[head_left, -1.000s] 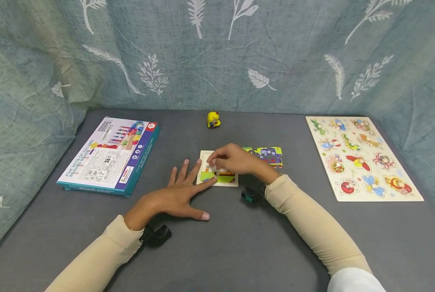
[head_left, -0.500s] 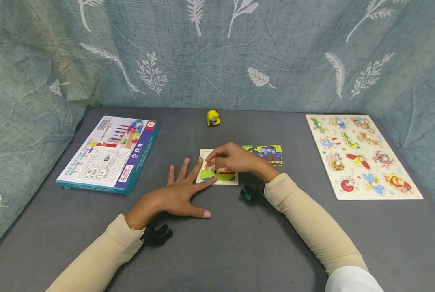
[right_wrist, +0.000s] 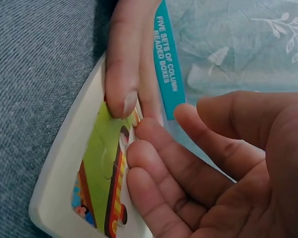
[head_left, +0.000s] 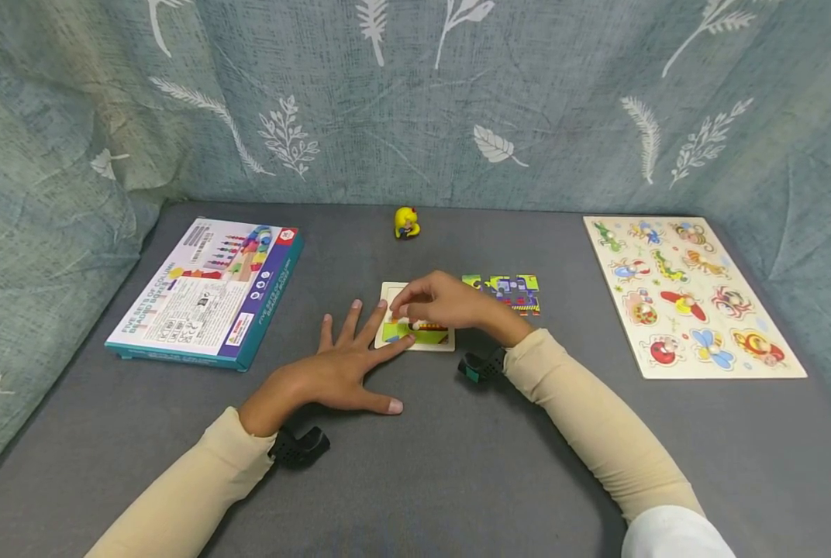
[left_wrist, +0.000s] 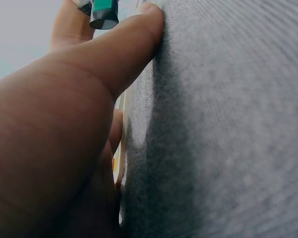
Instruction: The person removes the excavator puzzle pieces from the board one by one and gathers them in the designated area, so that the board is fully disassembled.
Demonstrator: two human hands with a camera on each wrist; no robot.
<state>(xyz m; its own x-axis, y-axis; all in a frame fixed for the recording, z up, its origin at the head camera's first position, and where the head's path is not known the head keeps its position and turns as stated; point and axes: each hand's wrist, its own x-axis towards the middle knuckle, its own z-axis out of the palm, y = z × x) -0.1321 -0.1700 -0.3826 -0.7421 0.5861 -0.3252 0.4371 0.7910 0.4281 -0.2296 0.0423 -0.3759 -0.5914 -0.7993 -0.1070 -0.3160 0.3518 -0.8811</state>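
A small wooden jigsaw puzzle tray [head_left: 431, 348] lies on the table, its lower part filled with green pieces [right_wrist: 96, 136] showing a red-and-yellow vehicle. My left hand [head_left: 342, 380] lies flat with fingers spread. Its index fingertip rests on the lower pieces and its thumb on the cloth. Over the tray's upper part, my right hand [head_left: 443, 301] has its fingers bent. In the right wrist view its middle to little fingertips [right_wrist: 141, 153] touch the tray. No piece shows between thumb and index finger. Loose purple-and-green jigsaw pieces [head_left: 520, 285] lie beyond the right hand, partly hidden by it.
A teal-edged box [head_left: 209, 294] lies at the left. On the right sits a wooden board [head_left: 691, 298] with insect pictures. A small yellow toy [head_left: 406, 222] stands at the back, before a leaf-patterned curtain [head_left: 415, 116]. Grey cloth [head_left: 415, 480] covers the table.
The whole head view has shifted slightly upward. Both hands keep nearly the same place on the tray; the right fingers have moved only a little.
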